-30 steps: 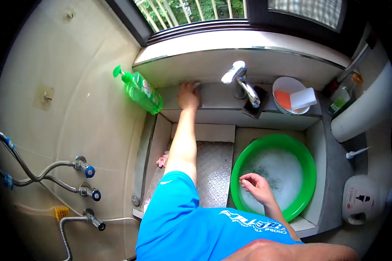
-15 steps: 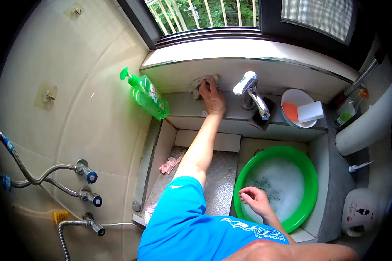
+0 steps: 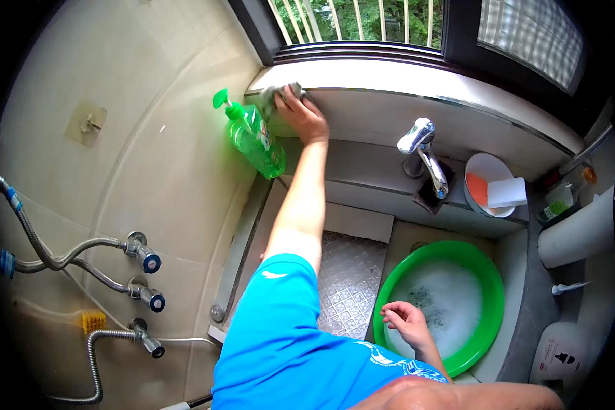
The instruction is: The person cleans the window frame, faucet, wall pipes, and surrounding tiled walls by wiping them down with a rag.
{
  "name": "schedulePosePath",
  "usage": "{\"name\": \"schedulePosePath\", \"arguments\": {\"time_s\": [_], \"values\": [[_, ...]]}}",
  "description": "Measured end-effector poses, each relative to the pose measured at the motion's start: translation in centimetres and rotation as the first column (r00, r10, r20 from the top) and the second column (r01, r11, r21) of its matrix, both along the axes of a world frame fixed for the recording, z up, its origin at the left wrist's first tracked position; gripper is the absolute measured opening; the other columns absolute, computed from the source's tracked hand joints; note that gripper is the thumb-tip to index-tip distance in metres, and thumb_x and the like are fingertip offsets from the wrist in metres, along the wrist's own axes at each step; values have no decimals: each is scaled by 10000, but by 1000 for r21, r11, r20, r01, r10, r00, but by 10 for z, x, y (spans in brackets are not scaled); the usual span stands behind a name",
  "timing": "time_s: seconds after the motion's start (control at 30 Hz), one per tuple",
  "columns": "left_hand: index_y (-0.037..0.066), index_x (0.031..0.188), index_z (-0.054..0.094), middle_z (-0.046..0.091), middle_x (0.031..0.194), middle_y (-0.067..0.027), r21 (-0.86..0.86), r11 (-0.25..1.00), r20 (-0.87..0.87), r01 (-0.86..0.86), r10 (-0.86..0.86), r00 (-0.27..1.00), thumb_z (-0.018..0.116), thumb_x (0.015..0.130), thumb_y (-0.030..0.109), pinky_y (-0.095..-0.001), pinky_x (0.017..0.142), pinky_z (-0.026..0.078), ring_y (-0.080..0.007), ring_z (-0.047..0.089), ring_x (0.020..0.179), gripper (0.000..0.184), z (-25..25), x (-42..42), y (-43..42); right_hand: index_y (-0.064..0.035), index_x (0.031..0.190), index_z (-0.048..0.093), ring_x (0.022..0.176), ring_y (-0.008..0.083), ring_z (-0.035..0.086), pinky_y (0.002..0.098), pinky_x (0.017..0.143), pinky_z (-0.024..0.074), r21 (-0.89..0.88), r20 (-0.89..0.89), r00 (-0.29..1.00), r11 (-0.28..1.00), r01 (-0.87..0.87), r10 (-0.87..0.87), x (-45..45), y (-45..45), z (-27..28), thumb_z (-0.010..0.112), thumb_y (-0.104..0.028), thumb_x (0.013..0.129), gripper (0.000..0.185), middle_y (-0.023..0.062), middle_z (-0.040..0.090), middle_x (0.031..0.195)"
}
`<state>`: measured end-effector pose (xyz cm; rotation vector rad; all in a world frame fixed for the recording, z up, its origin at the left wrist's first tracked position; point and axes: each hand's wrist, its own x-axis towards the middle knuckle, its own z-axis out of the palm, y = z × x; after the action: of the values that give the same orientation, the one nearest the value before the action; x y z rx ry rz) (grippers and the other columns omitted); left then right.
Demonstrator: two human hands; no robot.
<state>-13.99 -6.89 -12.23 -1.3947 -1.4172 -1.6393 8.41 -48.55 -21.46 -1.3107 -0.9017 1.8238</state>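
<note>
My left hand (image 3: pixel 305 119) reaches far forward to the wall under the window sill. Its fingers press a bunched grey-green cloth (image 3: pixel 269 97) to the upper wall, just above and beside the green soap pump bottle (image 3: pixel 255 142). The bottle leans slightly in the view, at the back left corner of the sink ledge. Near my body, my right hand (image 3: pixel 404 322) hovers over the left rim of a green basin (image 3: pixel 486 273) of foamy water with dark specks. Its fingers are loosely bent and apart, with nothing visible in them.
A chrome faucet (image 3: pixel 425 154) rises from the back ledge beside a white bowl (image 3: pixel 484 166) holding an orange and a white sponge. A patterned metal sheet (image 3: pixel 352 280) lies in the left of the sink. Valves with hoses (image 3: pixel 143 256) jut from the left wall.
My left hand has moved the cloth left and up along the wall, from behind the ledge to above the soap bottle. My right hand stays over the basin. The view has shifted slightly.
</note>
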Motion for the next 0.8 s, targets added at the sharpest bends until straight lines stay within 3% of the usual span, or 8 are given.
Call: {"name": "schedulePosePath", "arguments": {"time_s": [0.1, 0.2, 0.33, 0.4, 0.53, 0.6, 0.63, 0.8], "values": [[-36, 1319, 313, 350, 1286, -337, -456, 843, 468, 285, -45, 883, 440, 857, 78, -485, 986, 327, -499, 364, 1171, 492, -55, 9, -15, -36, 1046, 604, 807, 104, 608, 230, 662, 478, 16, 15, 999, 999, -38, 38, -1, 0, 0, 587, -179, 895, 209, 37, 652, 947], [-54, 1288, 326, 390, 1246, -329, -698, 670, 370, 253, 35, 928, 465, 850, 88, -470, 960, 360, -467, 397, 1151, 480, -65, 9, -26, -37, 1046, 604, 811, 106, 610, 228, 667, 477, 26, 35, 999, 999, -19, 18, 4, 4, 0, 585, -185, 897, 211, 37, 652, 950], [-77, 1256, 340, 447, 1178, -320, -662, 710, 369, 239, 31, 929, 555, 827, 128, -471, 900, 399, -458, 451, 1100, 522, -62, -12, -9, -36, 1047, 602, 812, 103, 606, 223, 674, 472, 9, 28, 1000, 1000, -10, 10, 5, 0, 0, 586, -184, 896, 212, 35, 651, 954], [-112, 1215, 337, 478, 1143, -333, -338, 921, 505, 192, 5, 863, 555, 820, 160, -464, 874, 415, -455, 483, 1060, 527, -82, -35, 24, -34, 1049, 601, 817, 99, 603, 220, 675, 468, -14, 43, 999, 1000, -1, 1, 4, 1, 10, 584, -182, 897, 213, 34, 650, 957], [-133, 1122, 374, 519, 1091, -333, -382, 883, 571, 273, -7, 821, 479, 852, 195, -463, 847, 438, -462, 534, 983, 438, -58, -52, 31, -35, 1051, 600, 821, 98, 603, 220, 682, 469, -3, 6, 1000, 1000, -4, 4, 5, 4, 7, 577, -182, 900, 212, 34, 650, 960], [-137, 1120, 391, 545, 1064, -309, -585, 793, 588, 172, 269, 763, 464, 862, 211, -461, 840, 446, -447, 551, 958, 439, -54, -51, 34, -34, 1053, 600, 822, 100, 603, 221, 685, 470, -15, -26, 1000, 1000, -13, 13, 0, 0, 7, 575, -181, 902, 213, 36, 651, 964], [-140, 1113, 406, 545, 1078, -309, -756, 651, 322, 70, 276, 906, 487, 850, 222, -454, 856, 445, -421, 556, 985, 454, -62, -59, 43, -31, 1056, 599, 825, 102, 605, 223, 687, 472, -29, -38, 999, 999, -25, 23, -2, 2, 9, 574, -180, 902, 215, 40, 652, 970], [-99, 1082, 457, 544, 1080, -318, -695, 670, 443, 260, 115, 889, 622, 713, 146, -444, 876, 444, -429, 539, 1028, 472, -79, -43, 17, -27, 1067, 597, 834, 116, 616, 231, 685, 479, -46, -77, 992, 993, -105, 101, -12, 3, 10, 574, -178, 903, 225, 53, 656, 976]]}}
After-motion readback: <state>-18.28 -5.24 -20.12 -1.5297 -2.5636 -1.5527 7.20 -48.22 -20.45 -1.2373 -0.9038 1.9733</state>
